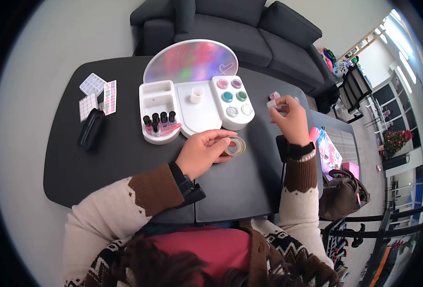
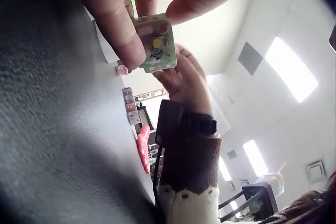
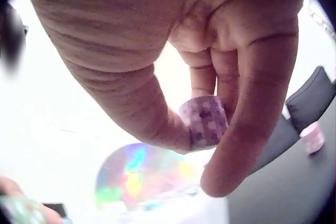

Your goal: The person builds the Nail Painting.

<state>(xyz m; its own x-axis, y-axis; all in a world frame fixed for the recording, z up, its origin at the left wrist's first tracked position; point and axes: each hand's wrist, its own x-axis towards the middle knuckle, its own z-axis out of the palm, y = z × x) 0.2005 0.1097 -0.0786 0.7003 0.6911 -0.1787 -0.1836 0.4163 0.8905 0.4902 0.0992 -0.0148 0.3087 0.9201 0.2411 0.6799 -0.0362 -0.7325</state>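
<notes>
My left hand (image 1: 203, 152) holds a roll of patterned decorative tape (image 1: 242, 146) between thumb and fingers, above the table in front of the white stand. Up close in the left wrist view, this tape roll (image 2: 159, 48) is green with small coloured pictures. Farther right, my right hand (image 1: 290, 120) pinches a small roll of pink-purple checked tape (image 3: 205, 120) between thumb and fingers. Another pink tape roll (image 3: 313, 138) sits on the table beyond that hand. In the left wrist view more small pink rolls (image 2: 129, 104) line the table's far side.
The white stand (image 1: 201, 112) has a shiny rounded back panel, nail polish bottles (image 1: 155, 125), a small white cup (image 1: 197, 95) and several glitter pots (image 1: 227, 97). Leftward lie a dark case (image 1: 91, 128), a sticker sheet (image 1: 110, 97) and white trays (image 1: 93, 84). A sofa (image 1: 230, 40) stands behind.
</notes>
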